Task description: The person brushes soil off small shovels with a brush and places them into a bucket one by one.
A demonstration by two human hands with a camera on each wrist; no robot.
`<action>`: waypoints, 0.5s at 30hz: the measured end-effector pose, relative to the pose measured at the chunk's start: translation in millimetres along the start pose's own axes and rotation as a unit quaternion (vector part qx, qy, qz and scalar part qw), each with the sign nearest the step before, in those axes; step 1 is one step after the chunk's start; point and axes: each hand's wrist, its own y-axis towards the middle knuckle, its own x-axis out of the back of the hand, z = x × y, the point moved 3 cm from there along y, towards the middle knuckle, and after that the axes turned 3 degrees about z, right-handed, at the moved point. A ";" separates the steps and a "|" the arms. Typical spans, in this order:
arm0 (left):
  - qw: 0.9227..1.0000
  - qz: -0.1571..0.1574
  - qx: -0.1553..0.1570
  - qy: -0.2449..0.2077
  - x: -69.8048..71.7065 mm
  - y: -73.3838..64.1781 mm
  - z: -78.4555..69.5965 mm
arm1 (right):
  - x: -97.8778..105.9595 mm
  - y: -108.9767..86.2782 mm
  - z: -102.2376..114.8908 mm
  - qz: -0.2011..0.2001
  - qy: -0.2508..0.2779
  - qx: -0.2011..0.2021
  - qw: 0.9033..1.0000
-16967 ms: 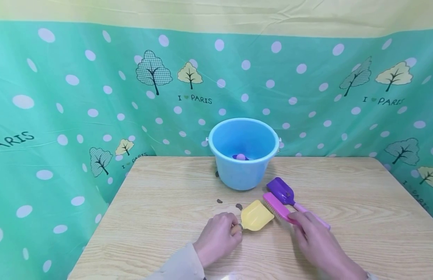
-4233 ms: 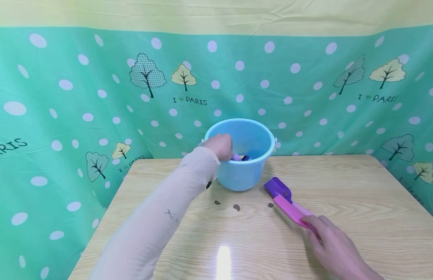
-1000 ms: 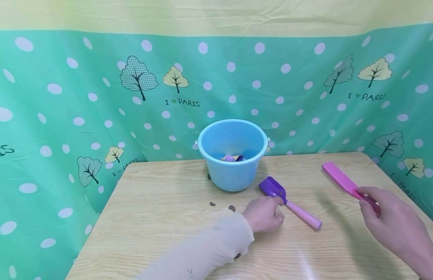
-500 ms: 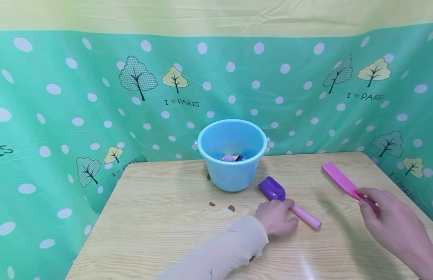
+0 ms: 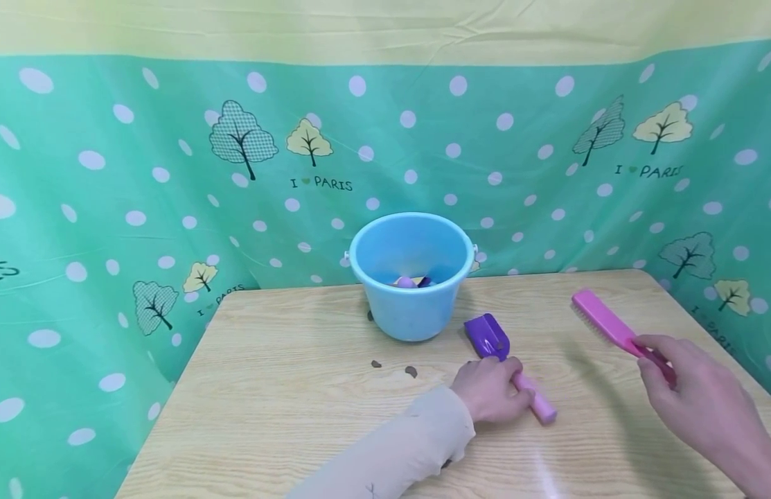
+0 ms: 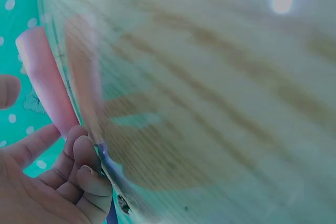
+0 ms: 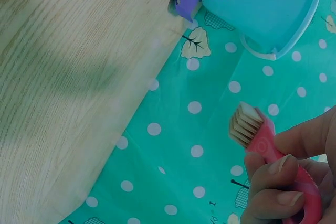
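A toy shovel with a purple scoop [image 5: 485,333] and a pink handle [image 5: 537,402] lies on the table, right of the bucket. My left hand [image 5: 491,390] grips the handle just behind the scoop. In the left wrist view, several fingers [image 6: 86,177] curl at the handle's base while the thumb tip stands apart. A dark flake [image 5: 501,344] sits in the scoop. At the right, my right hand [image 5: 703,395] holds a pink brush [image 5: 600,315] by its handle, raised over the table. In the right wrist view the brush's pale bristles [image 7: 245,124] face left.
A light blue bucket [image 5: 410,312] stands at the table's back, with a purple ball-like top [image 5: 406,283] and something yellow inside. Dark flakes [image 5: 411,371] lie on the wooden table [image 5: 267,402] before it. A green dotted curtain [image 5: 335,229] hangs behind.
Earlier the left hand held a yellow scoop, then reached into the bucket; yellow now shows inside. It has slid onto the shovel's handle, whose end swung left. The brush was lifted away right.
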 end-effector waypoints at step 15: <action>0.995 -0.024 0.059 0.075 -1.7 -9.9 -1.6 | -0.7 -0.6 -1.0 0.007 0.000 -0.008 1.000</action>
